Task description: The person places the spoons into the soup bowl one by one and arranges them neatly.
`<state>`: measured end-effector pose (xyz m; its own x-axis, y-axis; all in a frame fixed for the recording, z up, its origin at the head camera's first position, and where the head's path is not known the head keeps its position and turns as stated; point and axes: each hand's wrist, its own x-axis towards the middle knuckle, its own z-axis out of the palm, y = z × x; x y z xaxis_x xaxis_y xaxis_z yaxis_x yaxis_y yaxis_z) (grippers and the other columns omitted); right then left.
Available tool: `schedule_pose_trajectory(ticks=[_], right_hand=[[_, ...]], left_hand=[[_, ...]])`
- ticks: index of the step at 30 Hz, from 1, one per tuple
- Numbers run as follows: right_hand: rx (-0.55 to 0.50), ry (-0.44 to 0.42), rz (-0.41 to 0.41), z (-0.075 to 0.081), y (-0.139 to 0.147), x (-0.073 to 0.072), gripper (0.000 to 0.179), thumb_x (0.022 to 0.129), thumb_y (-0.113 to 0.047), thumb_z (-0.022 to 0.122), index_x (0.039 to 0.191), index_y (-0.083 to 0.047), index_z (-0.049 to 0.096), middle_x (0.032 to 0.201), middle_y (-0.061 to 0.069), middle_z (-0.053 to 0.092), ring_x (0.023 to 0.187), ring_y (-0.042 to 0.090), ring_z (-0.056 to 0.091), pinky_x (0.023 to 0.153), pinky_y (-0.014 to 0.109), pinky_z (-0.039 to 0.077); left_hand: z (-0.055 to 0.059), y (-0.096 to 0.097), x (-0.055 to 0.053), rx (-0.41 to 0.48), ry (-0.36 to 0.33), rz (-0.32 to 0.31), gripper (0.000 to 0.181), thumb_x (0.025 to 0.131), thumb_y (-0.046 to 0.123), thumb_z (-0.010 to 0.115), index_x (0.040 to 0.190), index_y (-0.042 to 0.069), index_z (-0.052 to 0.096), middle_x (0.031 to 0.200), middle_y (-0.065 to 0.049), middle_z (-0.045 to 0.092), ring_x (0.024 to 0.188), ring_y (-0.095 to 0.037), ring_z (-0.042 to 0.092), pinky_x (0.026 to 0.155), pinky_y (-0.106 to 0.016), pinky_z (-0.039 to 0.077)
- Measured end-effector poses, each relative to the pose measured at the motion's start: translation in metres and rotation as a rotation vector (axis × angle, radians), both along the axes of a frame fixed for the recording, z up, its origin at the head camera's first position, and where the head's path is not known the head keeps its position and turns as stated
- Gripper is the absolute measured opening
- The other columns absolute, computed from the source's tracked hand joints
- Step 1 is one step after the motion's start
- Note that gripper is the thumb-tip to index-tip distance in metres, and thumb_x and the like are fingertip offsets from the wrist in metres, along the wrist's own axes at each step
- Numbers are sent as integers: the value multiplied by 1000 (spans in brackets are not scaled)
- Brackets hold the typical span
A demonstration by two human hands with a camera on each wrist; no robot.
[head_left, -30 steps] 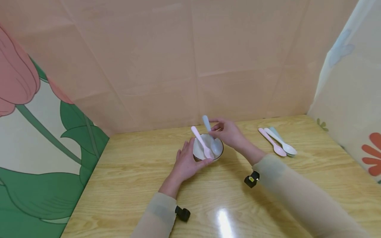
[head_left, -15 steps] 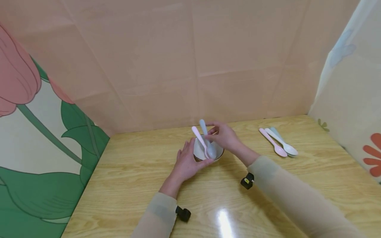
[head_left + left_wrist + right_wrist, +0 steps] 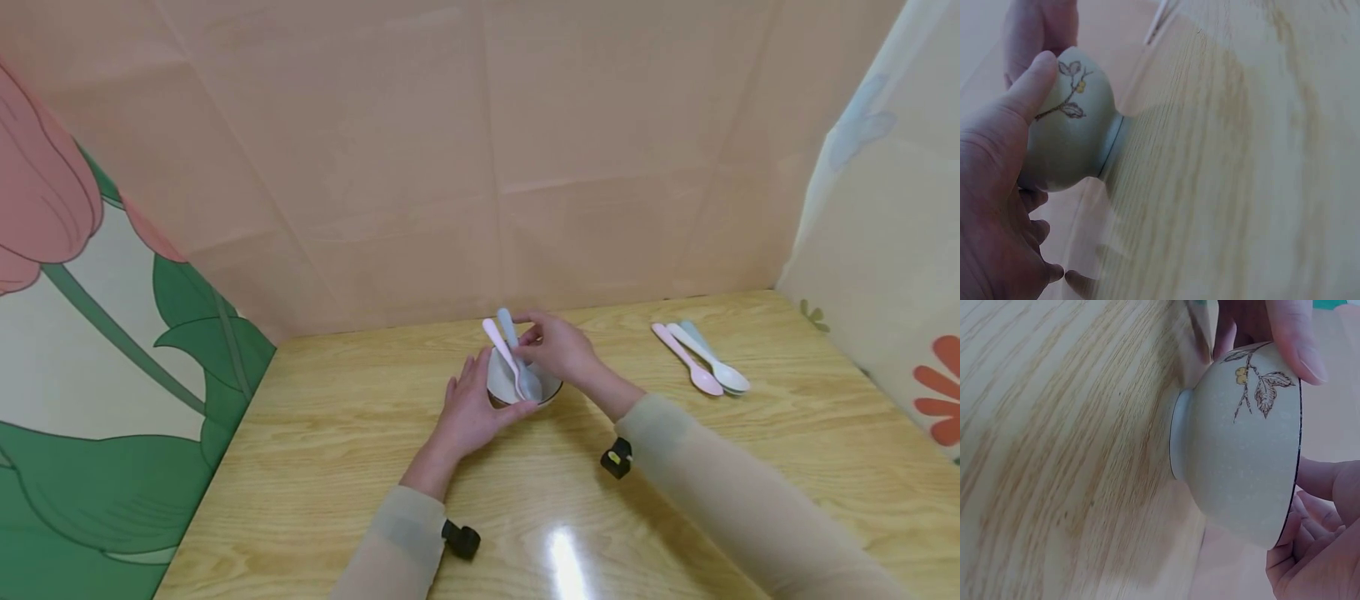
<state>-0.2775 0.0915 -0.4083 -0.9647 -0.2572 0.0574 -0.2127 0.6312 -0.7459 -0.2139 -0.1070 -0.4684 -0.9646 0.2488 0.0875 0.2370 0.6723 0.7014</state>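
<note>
A pale bowl [image 3: 501,381] with a dark rim and a painted twig of leaves stands on the table. My left hand [image 3: 474,410] holds it from the left, thumb along the near side and fingers around the far left; the right wrist view shows the bowl's wall [image 3: 1235,456] and foot. Inside leans a pink spoon [image 3: 495,335], handle up over the far rim. Beside it is a light blue spoon [image 3: 531,386], its head down in the bowl. My right hand [image 3: 564,348] pinches the blue spoon's handle between thumb and fingers at the bowl's far right.
To the right lie a pink spoon [image 3: 699,375], a white spoon [image 3: 727,377] and a blue-green spoon [image 3: 690,327], partly overlapping. The wooden table [image 3: 337,433] ends at a pinkish backdrop [image 3: 375,208] behind. A patterned sheet [image 3: 885,317] hangs at the right.
My right hand has moved left and slightly down with the blue spoon, bringing it beside the pink one in the bowl. The left hand has stayed on the bowl.
</note>
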Motion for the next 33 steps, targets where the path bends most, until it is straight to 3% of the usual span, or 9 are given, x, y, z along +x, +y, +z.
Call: schedule_pose_trajectory(ticks=[21,33], right_hand=[[103,6,0,2,-5,1,57,103,-14,81,156,-10,60,115,8,80,99,24,77,93,51,56],[9,17,23,1,3,0,51,104,-11,79,152,-5,64,117,12,80,108,32,77,95,52,59]], left_hand=[[2,-1,2,26,4,-14,110,94,65,82,177,25,20,178,-5,35,168,-38,10,130,-71,7],[2,0,2,5,-16,1,117,93,69,81,178,20,17,180,-8,29,169,-36,9,131,-68,6]])
